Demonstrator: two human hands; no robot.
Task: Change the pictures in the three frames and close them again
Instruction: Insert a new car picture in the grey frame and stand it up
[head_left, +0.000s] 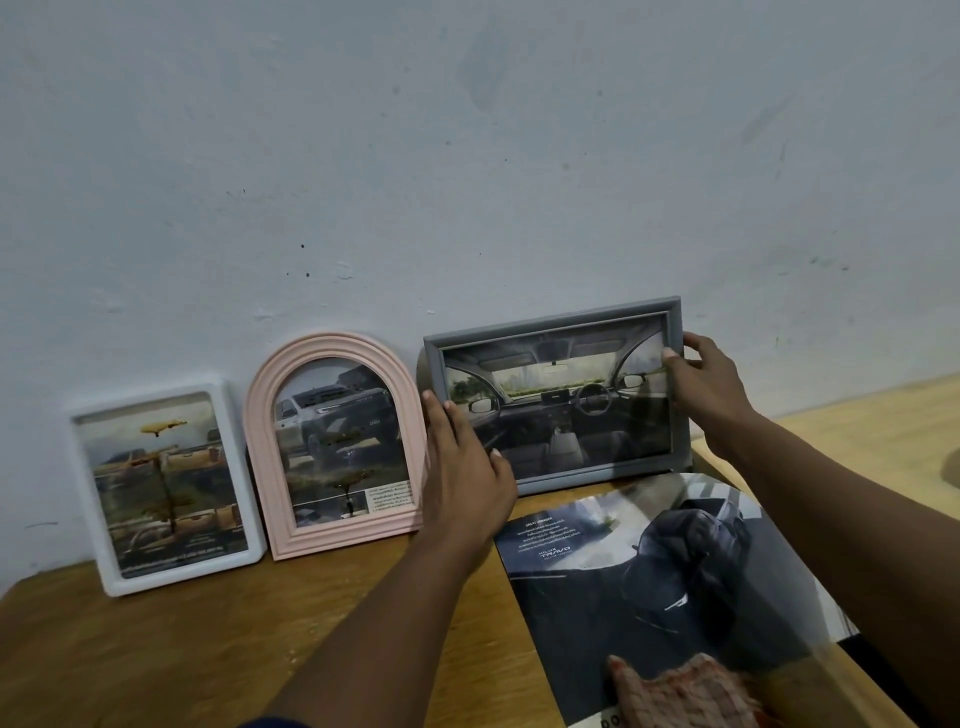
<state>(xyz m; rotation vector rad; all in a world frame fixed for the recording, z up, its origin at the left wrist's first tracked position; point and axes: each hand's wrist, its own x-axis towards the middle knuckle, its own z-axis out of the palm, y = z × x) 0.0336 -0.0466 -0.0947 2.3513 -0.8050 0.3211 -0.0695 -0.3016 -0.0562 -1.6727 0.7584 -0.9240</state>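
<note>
Both hands, left (462, 467) and right (706, 379), grip the grey frame (556, 317) upright on the table (156, 649).

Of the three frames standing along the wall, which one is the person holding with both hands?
The grey rectangular frame on the right, held by the left hand and right hand. The pink arched frame and white frame stand unheld.

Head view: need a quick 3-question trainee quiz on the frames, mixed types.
1. True or false: both hands grip the grey frame.
2. Which frame is arched? A) white frame B) pink frame C) grey
3. What lies flat on the wooden table in front of the grey frame?

Key:
1. True: left hand on its left edge, right hand on its right edge.
2. B
3. A car brochure.
</note>
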